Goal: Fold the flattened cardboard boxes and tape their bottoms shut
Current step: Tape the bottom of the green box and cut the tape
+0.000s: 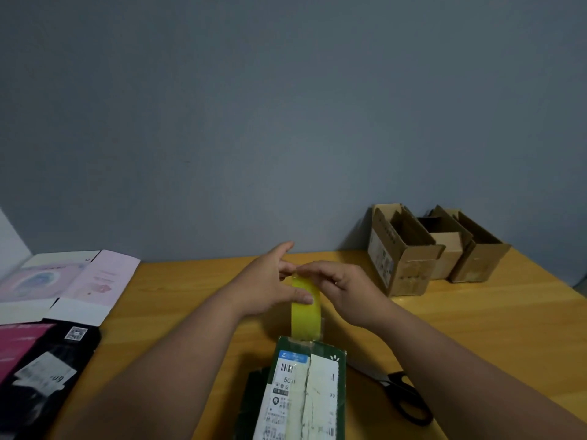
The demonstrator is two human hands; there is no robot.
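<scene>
- Nearest the camera, a dark green cardboard box lies on the wooden counter, its long axis running away from the viewer and tilted slightly right; its seam faces up.
- White shipping labels cover that face; a blue patch with "Z", a barcode and the digits "50" can be read, the smaller print cannot.
- From the box's far edge a strip of yellow tape rises upright.
- Left hand pinches the strip, thumb pressed on its yellow face, forefinger stretched outward.
- Right hand pinches the strip's top end with curled fingers.
- Black-handled scissors lie just right of the box.
- Three open brown cardboard boxes stand at the far right against the grey wall; nothing can be made out in them.
- Flattened pink and white cartons lie at the far left.
- Nearer on the left lies a flattened black and magenta carton bearing a QR code and a label reading "6n".
</scene>
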